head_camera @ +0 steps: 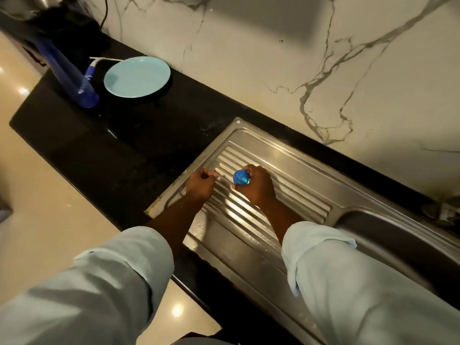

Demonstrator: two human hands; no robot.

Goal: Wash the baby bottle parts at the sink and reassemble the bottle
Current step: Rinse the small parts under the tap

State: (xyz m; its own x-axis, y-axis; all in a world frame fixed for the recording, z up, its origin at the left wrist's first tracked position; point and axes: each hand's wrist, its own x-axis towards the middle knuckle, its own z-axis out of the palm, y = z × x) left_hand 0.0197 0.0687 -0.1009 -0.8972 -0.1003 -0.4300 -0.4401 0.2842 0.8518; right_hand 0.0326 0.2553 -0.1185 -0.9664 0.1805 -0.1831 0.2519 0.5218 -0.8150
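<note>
The grip of the right hand [257, 185] is clamped on a small blue bottle part [241, 177], which looks like a cap or collar; its exact kind cannot be told. The part is held at the fingertips, on the side of the hand that faces the left hand, and only its rounded blue top shows past the curled fingers. The grip of the left hand [200, 184] is drawn together, with fingers curled; something thin and pale seems to be pinched at its fingertips, but it is too small to be made out, so what is held there cannot be told. The two hands are near each other but apart, and both are held just above the ribbed drainboard [286, 185] of the sink [388, 235].

As a judgement, the task is at a middle or late stage: a part is being handled over the drainboard and not under water, which suggests draining or reassembly, though no washing can be confirmed. No whole bottle body is seen near the grips, so assembly is judged unfinished.

Farther out, well beyond the left hand on the black desk [124, 150], a light blue plate [137, 76] is set, and beside it a dark blue bottle [72, 78] and a blue-handled brush [90, 70] are found.
</note>
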